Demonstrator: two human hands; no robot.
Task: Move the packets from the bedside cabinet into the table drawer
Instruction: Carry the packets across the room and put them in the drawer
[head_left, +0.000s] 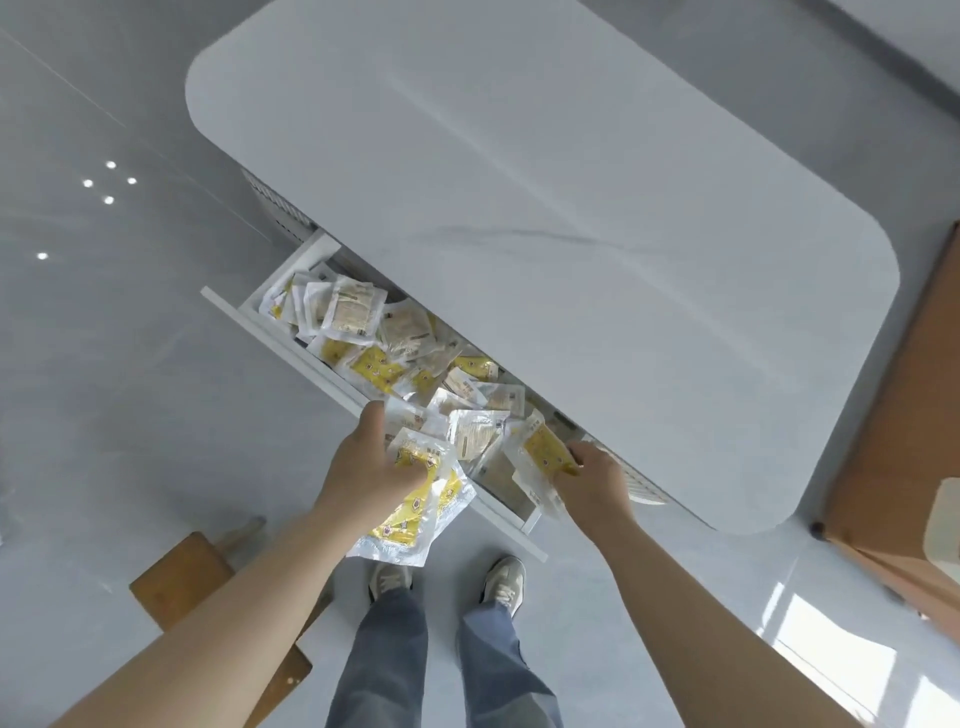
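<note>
The white pull-out drawer (291, 358) is standing open under the white rounded marble-look worktop (519, 208), its long axis running from the far left down towards the near right; a heap of clear, white and yellow packets (374, 332) is already filling most of its length, thinning out at the near-right end, where bare drawer bottom is showing.

The left hand (363, 467) is gripping a bundle of clear plastic packets with yellow printed fronts (415, 514); its fingers (375, 421) are curled round the top of the bundle, right at the drawer's front panel. The bundle is hanging down and towards the person, so most of it is lying outside the front panel, over the grey glossy floor (130, 364), rather than over the opening; the drawer is lying just ahead of these fingers.

The right hand (592, 480) is pinching a single clear-and-yellow plastic packet (543, 452) by its near end; this packet is pointing away from the hand and is already hanging over the sparse right end of the drawer; whether a second packet is tucked behind it is hard to tell.

So the right hand seems the nearer to a clean drop; the left probably needs to carry its bundle forward over the front panel first. The bedside cabinet is not in view.
</note>
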